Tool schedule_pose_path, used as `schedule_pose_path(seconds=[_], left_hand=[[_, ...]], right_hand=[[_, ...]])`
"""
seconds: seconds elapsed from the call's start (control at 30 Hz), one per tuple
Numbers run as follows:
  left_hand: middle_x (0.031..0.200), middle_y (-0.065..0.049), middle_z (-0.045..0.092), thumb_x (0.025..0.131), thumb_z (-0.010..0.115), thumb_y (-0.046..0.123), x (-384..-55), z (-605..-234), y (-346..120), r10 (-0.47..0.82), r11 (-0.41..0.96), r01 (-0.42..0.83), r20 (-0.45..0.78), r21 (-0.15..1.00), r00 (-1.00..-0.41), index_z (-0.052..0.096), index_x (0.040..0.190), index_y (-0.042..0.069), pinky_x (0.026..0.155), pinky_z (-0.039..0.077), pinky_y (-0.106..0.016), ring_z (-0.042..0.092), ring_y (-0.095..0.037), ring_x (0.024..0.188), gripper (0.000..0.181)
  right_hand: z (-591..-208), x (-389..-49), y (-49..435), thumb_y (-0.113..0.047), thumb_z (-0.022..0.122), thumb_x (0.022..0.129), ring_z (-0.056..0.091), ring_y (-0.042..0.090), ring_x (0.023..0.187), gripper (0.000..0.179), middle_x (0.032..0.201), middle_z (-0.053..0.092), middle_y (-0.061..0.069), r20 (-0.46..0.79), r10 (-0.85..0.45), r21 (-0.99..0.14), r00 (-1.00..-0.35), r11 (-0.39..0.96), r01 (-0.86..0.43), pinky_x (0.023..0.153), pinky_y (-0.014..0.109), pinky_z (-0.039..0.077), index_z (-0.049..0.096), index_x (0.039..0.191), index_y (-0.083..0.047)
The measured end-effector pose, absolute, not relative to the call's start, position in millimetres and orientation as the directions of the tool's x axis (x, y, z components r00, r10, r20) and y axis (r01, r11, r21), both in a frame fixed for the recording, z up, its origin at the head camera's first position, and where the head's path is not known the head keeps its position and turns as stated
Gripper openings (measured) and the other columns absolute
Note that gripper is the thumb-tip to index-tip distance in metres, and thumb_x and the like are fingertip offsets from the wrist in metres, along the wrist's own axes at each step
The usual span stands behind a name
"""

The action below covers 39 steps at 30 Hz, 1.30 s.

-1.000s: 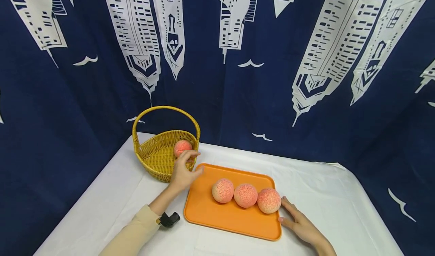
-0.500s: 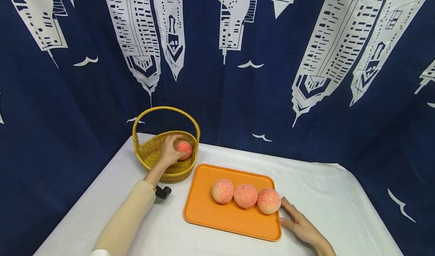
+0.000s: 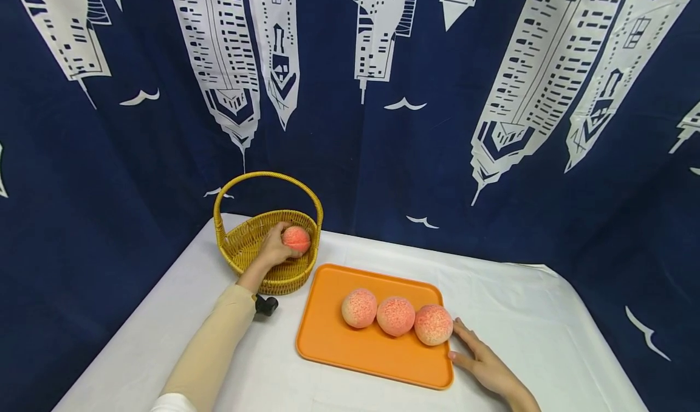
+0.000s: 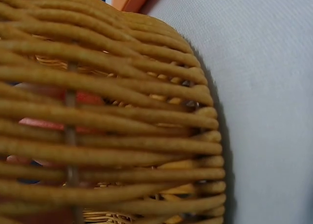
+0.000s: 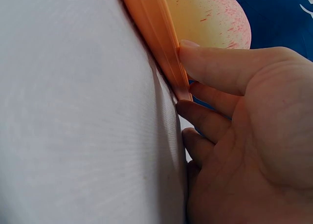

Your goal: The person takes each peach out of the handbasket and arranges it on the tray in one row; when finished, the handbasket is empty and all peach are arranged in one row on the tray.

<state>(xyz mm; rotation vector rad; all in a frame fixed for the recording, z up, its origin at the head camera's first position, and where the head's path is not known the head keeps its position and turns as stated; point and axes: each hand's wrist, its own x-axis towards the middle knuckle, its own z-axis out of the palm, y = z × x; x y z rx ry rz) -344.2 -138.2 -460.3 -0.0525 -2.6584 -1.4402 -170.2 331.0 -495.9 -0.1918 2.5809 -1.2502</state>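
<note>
In the head view my left hand (image 3: 275,245) reaches into a yellow wicker basket (image 3: 248,268) with a tall arched handle. Its fingers and thumb curl round a pink peach (image 3: 297,240) near the basket's right side. The left wrist view is mostly filled by the basket's woven wall (image 4: 127,141), with red of the peach showing through the gaps. My right hand (image 3: 483,363) rests by the right edge of an orange tray (image 3: 350,354), fingertips at its rim. Three pale pink peaches (image 3: 396,316) sit in a row on the tray, the rightmost one (image 3: 434,325) close to my right hand.
A white cloth (image 3: 519,302) covers the table. Behind it hangs a dark blue curtain (image 3: 350,175) with white building shapes. A small black camera (image 3: 266,305) is strapped to my left wrist, above the cloth in front of the basket.
My left hand has moved left from between tray and basket, into the basket, and has taken hold of the peach there. The right hand and the peaches on the tray stay put.
</note>
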Motion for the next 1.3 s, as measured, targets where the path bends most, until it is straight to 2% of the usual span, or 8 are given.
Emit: schedule_pose_path(seconds=[0.23, 0.5, 0.67, 1.0, 1.3], left_hand=[[0.133, -0.028, 0.052, 0.071, 0.083, 0.005, -343, -461, -138, -0.043, 0.545, 0.089, 0.134, 0.833, -0.99, 0.047, 0.135, 0.0, 0.1, 0.045, -0.055, 0.051, -0.044, 0.122, 0.074], [0.135, -0.025, 0.052, 0.072, 0.082, 0.008, -335, -454, -141, -0.095, 0.531, 0.07, 0.141, 0.845, -0.986, 0.045, 0.138, 0.004, 0.102, 0.041, -0.057, 0.048, -0.043, 0.124, 0.076], [0.133, -0.024, 0.052, 0.072, 0.081, 0.009, -328, -448, -142, -0.079, 0.511, 0.099, 0.162, 0.854, -0.984, 0.043, 0.137, 0.005, 0.101, 0.043, -0.055, 0.051, -0.041, 0.122, 0.075], [0.134, -0.019, 0.053, 0.073, 0.081, 0.012, -289, -423, -142, -0.026, 0.423, 0.153, 0.181, 0.893, -0.983, 0.046, 0.14, 0.01, 0.095, 0.048, -0.051, 0.051, -0.036, 0.118, 0.075], [0.126, -0.018, 0.06, 0.07, 0.083, 0.01, -252, -418, -131, 0.049, 0.385, 0.241, 0.241, 0.891, -0.969, 0.053, 0.134, 0.009, 0.085, 0.053, -0.04, 0.055, -0.033, 0.109, 0.07]], right_hand=[[-497, -169, 330, -0.027, 0.064, 0.093, -0.005, 0.054, 0.144, 0.074, 0.16, 0.007, 0.027, -0.189, -0.229, -0.782, -0.955, 0.623, 0.006, 0.112, 0.069, -0.003, 0.027, 0.152, 0.0], [-498, -169, 329, -0.026, 0.064, 0.093, -0.005, 0.054, 0.144, 0.074, 0.159, 0.008, 0.027, -0.183, -0.235, -0.784, -0.955, 0.621, -0.003, 0.112, 0.069, -0.002, 0.028, 0.152, 0.001], [-496, -168, 329, -0.026, 0.064, 0.093, -0.005, 0.055, 0.143, 0.073, 0.159, 0.007, 0.027, -0.178, -0.233, -0.784, -0.956, 0.621, -0.005, 0.112, 0.07, -0.003, 0.029, 0.152, 0.0], [-495, -168, 329, -0.026, 0.064, 0.093, -0.005, 0.055, 0.143, 0.073, 0.16, 0.007, 0.027, -0.182, -0.232, -0.784, -0.956, 0.62, -0.002, 0.112, 0.07, -0.003, 0.028, 0.152, 0.001], [-494, -169, 330, -0.026, 0.063, 0.094, -0.006, 0.055, 0.143, 0.074, 0.16, 0.006, 0.027, -0.201, -0.235, -0.782, -0.951, 0.623, 0.012, 0.112, 0.07, -0.004, 0.026, 0.152, 0.001]])
